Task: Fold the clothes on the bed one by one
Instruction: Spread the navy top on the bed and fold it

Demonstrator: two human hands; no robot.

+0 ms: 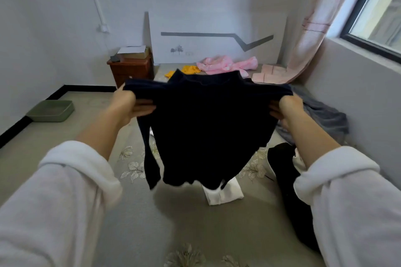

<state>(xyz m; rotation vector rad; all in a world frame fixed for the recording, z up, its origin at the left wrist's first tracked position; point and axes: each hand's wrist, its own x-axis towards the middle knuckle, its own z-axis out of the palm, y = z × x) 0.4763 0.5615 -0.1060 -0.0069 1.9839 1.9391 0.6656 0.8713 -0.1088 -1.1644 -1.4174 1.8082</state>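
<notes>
A dark navy long-sleeved top [206,128] hangs spread in the air above the bed [138,212], collar up. My left hand [128,104] grips its left shoulder and my right hand [286,108] grips its right shoulder. One sleeve dangles down on the left side. Under the hem lies a folded white garment [225,194]. A black garment [286,180] lies on the bed at the right. Farther back lie a grey garment [321,115], a pink fluffy garment [225,66] and a yellow one [188,70].
The bed has a grey-beige cover with a leaf print. A white headboard [217,37] stands at the far end, a brown nightstand [130,69] left of it. A green tray [52,110] sits on the floor at left. A wall with a window [377,11] and a pink curtain [312,34] is at right.
</notes>
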